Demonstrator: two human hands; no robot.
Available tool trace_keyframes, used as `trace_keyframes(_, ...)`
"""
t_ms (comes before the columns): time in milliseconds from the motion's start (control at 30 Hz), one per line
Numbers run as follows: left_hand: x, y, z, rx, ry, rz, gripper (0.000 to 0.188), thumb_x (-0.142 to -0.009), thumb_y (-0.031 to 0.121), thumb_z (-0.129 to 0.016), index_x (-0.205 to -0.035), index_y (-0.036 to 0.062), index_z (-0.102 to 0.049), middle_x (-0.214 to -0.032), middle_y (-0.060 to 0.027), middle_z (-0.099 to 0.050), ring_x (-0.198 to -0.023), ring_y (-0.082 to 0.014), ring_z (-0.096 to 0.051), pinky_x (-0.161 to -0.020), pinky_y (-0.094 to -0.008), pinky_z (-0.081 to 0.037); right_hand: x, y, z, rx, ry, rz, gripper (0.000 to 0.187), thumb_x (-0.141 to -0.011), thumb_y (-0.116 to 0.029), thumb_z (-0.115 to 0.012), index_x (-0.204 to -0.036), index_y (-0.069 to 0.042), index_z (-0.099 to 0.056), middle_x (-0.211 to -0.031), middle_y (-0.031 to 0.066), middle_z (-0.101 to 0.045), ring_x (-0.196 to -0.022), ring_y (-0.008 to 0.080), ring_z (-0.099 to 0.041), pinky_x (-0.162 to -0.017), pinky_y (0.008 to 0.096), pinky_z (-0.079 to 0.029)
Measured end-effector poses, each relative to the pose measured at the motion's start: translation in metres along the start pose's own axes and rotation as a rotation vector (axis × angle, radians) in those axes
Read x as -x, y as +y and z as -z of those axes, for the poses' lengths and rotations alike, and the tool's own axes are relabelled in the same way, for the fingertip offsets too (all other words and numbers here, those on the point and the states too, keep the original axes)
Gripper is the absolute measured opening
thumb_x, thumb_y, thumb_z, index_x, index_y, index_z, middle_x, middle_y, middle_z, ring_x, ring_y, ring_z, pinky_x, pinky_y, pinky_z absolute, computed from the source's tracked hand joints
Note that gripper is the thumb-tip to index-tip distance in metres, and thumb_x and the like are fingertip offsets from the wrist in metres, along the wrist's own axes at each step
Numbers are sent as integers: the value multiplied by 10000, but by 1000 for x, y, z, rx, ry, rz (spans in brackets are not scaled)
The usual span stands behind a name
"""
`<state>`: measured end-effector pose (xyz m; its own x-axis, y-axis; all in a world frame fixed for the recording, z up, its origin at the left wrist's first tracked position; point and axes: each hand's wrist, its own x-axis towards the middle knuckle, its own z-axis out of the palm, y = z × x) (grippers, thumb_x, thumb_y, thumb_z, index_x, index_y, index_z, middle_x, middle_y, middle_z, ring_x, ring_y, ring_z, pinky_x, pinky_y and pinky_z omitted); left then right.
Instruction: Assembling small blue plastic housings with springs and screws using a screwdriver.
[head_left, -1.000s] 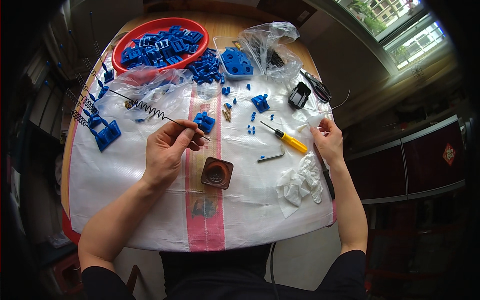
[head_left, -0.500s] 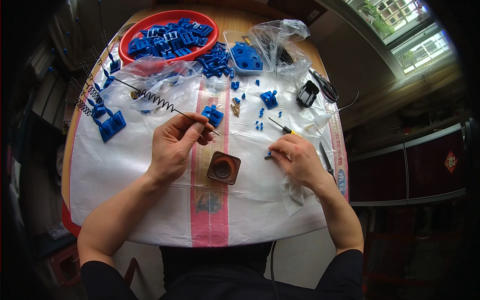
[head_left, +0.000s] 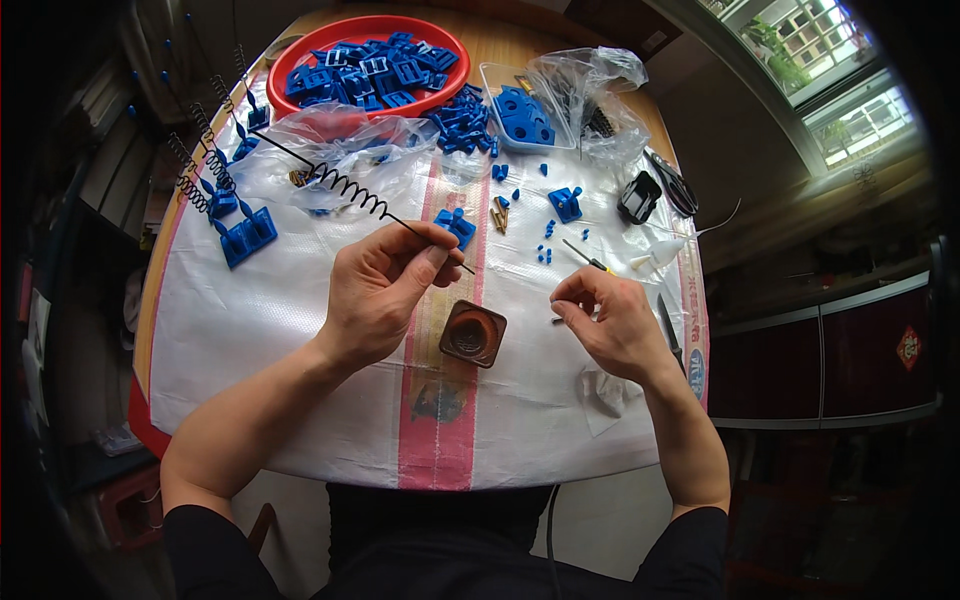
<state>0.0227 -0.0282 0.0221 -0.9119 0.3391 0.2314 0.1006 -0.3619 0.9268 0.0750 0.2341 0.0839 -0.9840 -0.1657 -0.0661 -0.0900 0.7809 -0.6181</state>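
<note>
Between thumb and fingers of my left hand is a black coiled wire, its straight end pointing down past the fingertips. A brown square dish with a round hollow stands just below that hand. My right hand hovers low over the sheet, thumb and forefinger pinched; whatever they hold is too small or hidden to name. A small dark piece shows by the thumb. Close beyond that hand lies a thin screwdriver-like tool with a yellow and black handle. Several tiny blue pieces are scattered farther off.
A red basin of blue plastic parts stands at the back, beside a clear box. Blue bases with upright coiled wires line the left edge. Scissors, a black case and a knife lie right.
The whole view has shifted, so the table appears farther right. A small blue piece that showed at my right fingertips is no longer visible there. My left hand keeps its hold on the wire.
</note>
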Motion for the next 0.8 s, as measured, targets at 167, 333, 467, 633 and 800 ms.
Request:
trace_keyframes(167,3,11,-7,-60,-26,-102,148,-993,46,-573,-1105,-28,-635,-978,-124,-706,-893,-170,-687,-823,-302,-553,-4,-27,-43,-566,166,105,110,-884,-48,-709,-965,19,-676,-862,82,-726,-777,113,-676,-715,258,-536)
trace_keyframes(333,6,17,-8,-46,-66,-123,165,-999,45,-565,-1131,-35,-623,-1002,-100,-692,-936,-140,-664,-850,-288,-545,-14,-32,-59,-906,109,-8,132,-919,-49,-684,-1023,30,-678,-919,81,-728,-811,106,-675,-747,245,-538)
trace_keyframes(467,6,17,-10,-24,-68,-137,164,-1000,33,-555,-1139,-34,-610,-1015,-104,-689,-947,-142,-663,-861,-288,-546,-14,-29,-73,-1198,88,-28,138,-934,-57,-675,-1047,23,-675,-948,82,-725,-825,103,-674,-756,248,-542)
trace_keyframes(633,8,15,-10,2,-74,-145,167,-1005,21,-533,-1150,-34,-597,-1029,-107,-685,-967,-154,-667,-885,-300,-548,-12,-31,-82,-1389,92,-85,193,-939,-78,-677,-1098,26,-639,-934,87,-718,-826,116,-677,-751,248,-543)
trace_keyframes(800,8,16,-11,31,-88,-132,167,-1010,20,-523,-1150,-38,-594,-1038,-107,-682,-975,-158,-671,-887,-307,-555,-10,-31,-84,-1443,40,-80,208,-942,-92,-677,-1105,27,-627,-904,82,-711,-807,120,-671,-732,244,-540)
